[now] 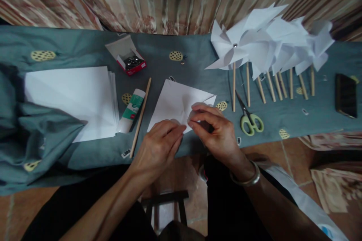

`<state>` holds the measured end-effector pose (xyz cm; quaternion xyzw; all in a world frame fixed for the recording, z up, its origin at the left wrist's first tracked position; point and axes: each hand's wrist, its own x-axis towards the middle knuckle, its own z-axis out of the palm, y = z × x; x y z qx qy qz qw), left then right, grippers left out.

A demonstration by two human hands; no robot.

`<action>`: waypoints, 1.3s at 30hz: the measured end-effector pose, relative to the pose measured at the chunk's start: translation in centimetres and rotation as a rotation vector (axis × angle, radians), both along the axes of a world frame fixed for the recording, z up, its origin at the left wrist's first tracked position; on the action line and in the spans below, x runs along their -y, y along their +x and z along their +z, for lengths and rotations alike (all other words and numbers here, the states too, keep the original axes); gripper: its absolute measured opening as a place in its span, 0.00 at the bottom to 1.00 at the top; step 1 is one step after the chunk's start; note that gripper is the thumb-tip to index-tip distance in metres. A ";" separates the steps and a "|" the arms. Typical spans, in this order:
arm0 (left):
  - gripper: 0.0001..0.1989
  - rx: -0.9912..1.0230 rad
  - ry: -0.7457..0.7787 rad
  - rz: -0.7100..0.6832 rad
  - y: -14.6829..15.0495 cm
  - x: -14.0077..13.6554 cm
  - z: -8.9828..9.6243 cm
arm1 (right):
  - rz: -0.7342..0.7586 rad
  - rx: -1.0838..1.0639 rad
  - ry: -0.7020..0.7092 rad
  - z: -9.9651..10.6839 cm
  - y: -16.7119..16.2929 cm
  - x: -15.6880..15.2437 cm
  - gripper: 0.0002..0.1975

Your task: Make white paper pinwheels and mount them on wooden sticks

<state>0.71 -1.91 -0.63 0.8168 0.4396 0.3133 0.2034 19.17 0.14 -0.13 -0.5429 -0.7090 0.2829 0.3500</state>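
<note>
A square of white paper (171, 99) lies on the cloth-covered table in front of me, its right side cut or folded. My left hand (160, 145) is closed at the paper's near edge, fingers bent over it. My right hand (216, 130) pinches part of the same paper between thumb and forefinger, close to the left fingertips. The exact fold between the fingers is partly hidden. Left of the paper lie a wooden stick (140, 116) and a glue stick (132, 110) with a green label.
White paper pinwheels (249, 41) on wooden sticks lie at the back right. Green-handled scissors (251, 123) rest below them, and a dark phone (346, 95) lies far right. A stack of white paper (70, 98) is at left, near an open red-and-white box (131, 62) of shiny metal pieces.
</note>
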 end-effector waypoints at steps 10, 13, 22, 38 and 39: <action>0.11 0.010 -0.015 -0.003 0.0 -0.1 -0.2 | 0.004 0.019 0.023 0.0 0.1 0.1 0.03; 0.11 0.004 -0.017 -0.004 -0.1 -0.1 -0.2 | 0.005 0.032 0.021 0.0 0.0 0.1 0.03; 0.11 -0.002 -0.025 -0.003 0.0 -0.1 -0.1 | 0.019 0.095 0.043 0.4 -0.1 0.1 0.04; 0.11 -0.026 -0.035 -0.014 -0.1 -0.2 0.0 | 0.176 0.328 0.245 -0.9 -0.2 0.4 0.19; 0.11 -0.027 -0.038 -0.016 -0.1 -0.2 0.1 | 0.172 0.335 0.257 -1.0 -0.2 0.4 0.18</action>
